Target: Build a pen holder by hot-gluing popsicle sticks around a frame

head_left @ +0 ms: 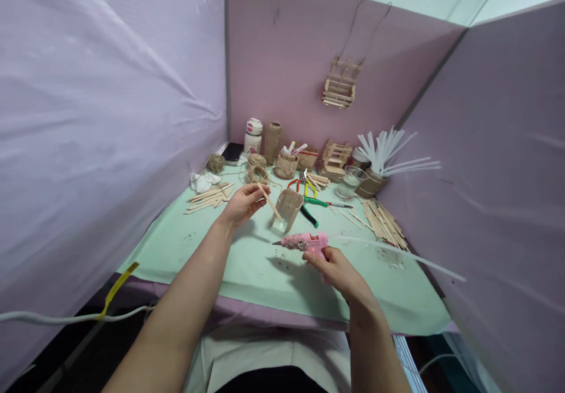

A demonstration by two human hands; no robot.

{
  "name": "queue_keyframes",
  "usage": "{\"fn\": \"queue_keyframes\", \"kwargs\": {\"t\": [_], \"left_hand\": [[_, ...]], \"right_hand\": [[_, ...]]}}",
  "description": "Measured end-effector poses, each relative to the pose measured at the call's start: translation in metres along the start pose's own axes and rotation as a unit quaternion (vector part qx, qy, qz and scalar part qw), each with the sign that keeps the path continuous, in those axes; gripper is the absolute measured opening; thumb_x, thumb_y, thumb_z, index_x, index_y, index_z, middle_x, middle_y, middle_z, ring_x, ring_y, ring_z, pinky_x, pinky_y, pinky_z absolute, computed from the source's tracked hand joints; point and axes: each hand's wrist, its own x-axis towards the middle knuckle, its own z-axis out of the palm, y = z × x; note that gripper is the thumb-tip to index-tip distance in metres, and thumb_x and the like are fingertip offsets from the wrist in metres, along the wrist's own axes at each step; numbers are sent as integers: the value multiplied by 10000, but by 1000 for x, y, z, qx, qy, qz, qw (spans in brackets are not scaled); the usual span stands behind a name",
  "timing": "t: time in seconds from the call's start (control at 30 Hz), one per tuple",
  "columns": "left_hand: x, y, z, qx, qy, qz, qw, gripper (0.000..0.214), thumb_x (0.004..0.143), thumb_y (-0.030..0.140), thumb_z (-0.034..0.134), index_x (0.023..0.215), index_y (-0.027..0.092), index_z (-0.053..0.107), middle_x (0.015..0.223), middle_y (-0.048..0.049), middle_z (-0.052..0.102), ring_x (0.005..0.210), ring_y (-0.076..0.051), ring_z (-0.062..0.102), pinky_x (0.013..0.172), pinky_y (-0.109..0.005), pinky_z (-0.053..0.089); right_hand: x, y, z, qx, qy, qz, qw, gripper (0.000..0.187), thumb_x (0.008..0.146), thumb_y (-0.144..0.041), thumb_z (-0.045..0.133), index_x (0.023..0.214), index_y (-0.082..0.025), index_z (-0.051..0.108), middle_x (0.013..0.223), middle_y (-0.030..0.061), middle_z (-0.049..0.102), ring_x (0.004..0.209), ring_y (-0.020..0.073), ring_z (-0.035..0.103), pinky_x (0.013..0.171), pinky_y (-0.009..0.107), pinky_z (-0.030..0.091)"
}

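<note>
My left hand (247,203) pinches the upper end of a flat wooden craft stick (269,202), which slants down to the right. Its lower end is near a small cup-like holder (290,206) with stick-covered sides and a clear lower part; whether they touch I cannot tell. In my right hand (332,268) is a pink hot glue gun (304,242), its nozzle aimed left, above the table and in front of the holder. A long translucent glue stick (410,253) trails from the gun's back to the right.
Craft sticks lie in piles at left (210,197) and right (385,223). Behind the holder are pliers (310,188), twine (256,168), a pen cup (286,165), a clear cup (351,182) and bundled glue sticks (383,152). A small wooden swing (339,90) hangs on the back wall.
</note>
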Motion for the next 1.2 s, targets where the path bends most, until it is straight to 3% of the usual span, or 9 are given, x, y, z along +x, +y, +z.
{"fn": "queue_keyframes", "kwargs": {"t": [0.2, 0.33, 0.43, 0.63, 0.87, 1.2], "left_hand": [[-3, -1, -1, 6, -55, -25, 998, 286, 584, 270, 849, 789, 121, 717, 723, -29, 653, 706, -102, 592, 719, -240, 464], [-6, 1, 1, 2, -104, -32, 994, 283, 614, 250, 834, 848, 161, 703, 724, -16, 645, 691, -97, 586, 689, -230, 461], [-8, 2, 3, 10, -141, -36, 989, 228, 626, 246, 826, 766, 148, 675, 739, -19, 635, 706, -102, 583, 685, -231, 464], [-10, 1, 3, 51, -184, -66, 979, 209, 639, 239, 815, 741, 127, 671, 783, -44, 626, 726, -120, 582, 693, -253, 474], [-10, -3, 1, 76, -176, -92, 977, 246, 612, 233, 833, 765, 120, 677, 753, -35, 618, 702, -111, 585, 694, -256, 481], [-9, -7, 0, 102, -198, -120, 967, 226, 661, 237, 799, 798, 123, 659, 734, -36, 641, 665, -105, 608, 643, -227, 478]], "right_hand": [[-7, -8, -1, 36, 37, 16, 999, 409, 654, -541, 635, 752, -148, 576, 577, -47, 434, 488, 81, 347, 440, 218, 276], [-12, -12, 2, 33, 72, 7, 997, 413, 663, -581, 602, 683, -177, 522, 551, -53, 395, 471, 85, 327, 440, 229, 283], [-18, -18, 7, -14, 124, -33, 992, 399, 702, -577, 563, 602, -205, 459, 498, -56, 349, 469, 97, 322, 454, 241, 290], [-24, -27, 18, -132, 205, -137, 960, 394, 775, -536, 502, 560, -210, 449, 521, -23, 400, 529, 127, 369, 514, 250, 326], [-20, -21, 19, -167, 207, -159, 951, 419, 841, -540, 437, 587, -209, 482, 533, -14, 447, 526, 140, 408, 534, 256, 349], [-18, -20, 18, -173, 213, -136, 952, 397, 846, -526, 424, 670, -198, 562, 592, 20, 535, 599, 179, 500, 566, 267, 375]]}}
